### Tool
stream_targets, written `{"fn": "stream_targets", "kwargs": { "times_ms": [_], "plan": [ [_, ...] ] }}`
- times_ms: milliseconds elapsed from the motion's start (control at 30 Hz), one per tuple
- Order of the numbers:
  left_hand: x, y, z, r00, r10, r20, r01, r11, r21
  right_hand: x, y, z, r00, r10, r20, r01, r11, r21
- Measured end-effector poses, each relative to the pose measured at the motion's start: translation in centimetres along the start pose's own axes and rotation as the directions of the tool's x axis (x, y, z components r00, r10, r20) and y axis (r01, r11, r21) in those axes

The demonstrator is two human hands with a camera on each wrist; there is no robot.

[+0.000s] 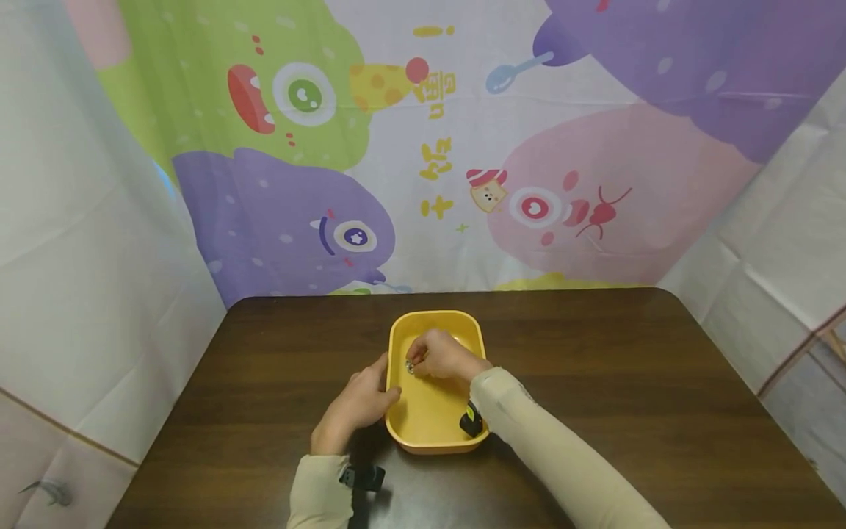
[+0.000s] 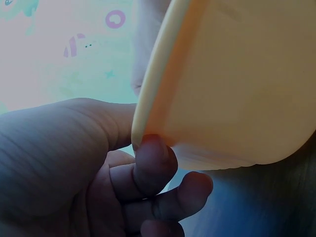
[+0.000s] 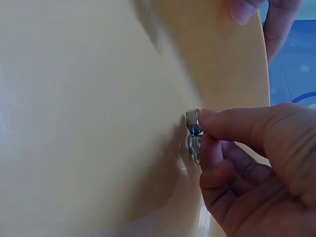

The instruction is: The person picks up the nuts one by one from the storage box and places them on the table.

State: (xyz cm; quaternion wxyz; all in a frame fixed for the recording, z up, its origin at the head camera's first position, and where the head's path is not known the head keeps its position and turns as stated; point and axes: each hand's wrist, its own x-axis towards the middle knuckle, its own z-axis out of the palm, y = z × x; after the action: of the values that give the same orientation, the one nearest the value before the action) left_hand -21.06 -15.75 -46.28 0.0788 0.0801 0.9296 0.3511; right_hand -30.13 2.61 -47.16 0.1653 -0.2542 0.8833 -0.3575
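Observation:
A yellow plastic tub [image 1: 423, 426] with rounded corners sits on the dark table. My left hand [image 1: 360, 400] grips its left side, the rim [image 2: 155, 74] passing between thumb and fingers. Inside the tub, my right hand [image 1: 441, 356] pinches small shiny metal nuts [image 3: 194, 123] between thumb and fingertips, close to the left wall. Flat facets show on the upper nut, and more metal shows just below it; the fingers partly hide these pieces. In the head view the nuts [image 1: 410, 366] are only a small silvery spot.
The brown wooden table [image 1: 595, 382] extends around the tub on all sides. Behind it hangs a curtain [image 1: 449, 257] printed with cartoon monsters, with pale cloth at both sides. A black wrist camera [image 1: 471, 422] overlaps the tub's lower right corner; another [image 1: 366, 477] is on the left wrist.

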Motion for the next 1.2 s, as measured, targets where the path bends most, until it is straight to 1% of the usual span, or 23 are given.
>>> {"fn": "stream_targets", "kwargs": {
  "times_ms": [200,400,533,700,1000,1200],
  "plan": [
    [0.02,0.09,0.01,1.0,-0.01,0.007,0.01,1.0,-0.02,0.08,-0.03,0.13,0.999,-0.032,0.007,0.032,0.998,-0.054],
    [-0.01,0.03,-0.11,1.0,-0.004,0.003,0.004,1.0,-0.026,0.29,-0.3,0.24,0.998,-0.069,0.003,0.069,0.992,-0.106],
    [-0.13,0.1,-0.12,1.0,-0.006,0.01,0.006,0.999,-0.042,0.33,-0.3,0.41,0.997,-0.072,0.004,0.072,0.989,-0.128],
    [-0.28,0.22,-0.24,1.0,-0.006,0.022,0.008,0.998,-0.058,0.38,-0.26,0.63,0.998,-0.057,0.011,0.058,0.989,-0.136],
    [-0.22,0.15,-0.27,1.0,0.01,0.014,-0.009,0.999,-0.054,0.51,-0.21,0.71,0.997,-0.065,0.03,0.068,0.987,-0.144],
    [-0.17,0.03,-0.13,1.0,0.007,0.025,-0.006,0.998,-0.06,0.4,-0.25,0.85,0.993,-0.112,0.036,0.116,0.979,-0.168]
  ]
}}
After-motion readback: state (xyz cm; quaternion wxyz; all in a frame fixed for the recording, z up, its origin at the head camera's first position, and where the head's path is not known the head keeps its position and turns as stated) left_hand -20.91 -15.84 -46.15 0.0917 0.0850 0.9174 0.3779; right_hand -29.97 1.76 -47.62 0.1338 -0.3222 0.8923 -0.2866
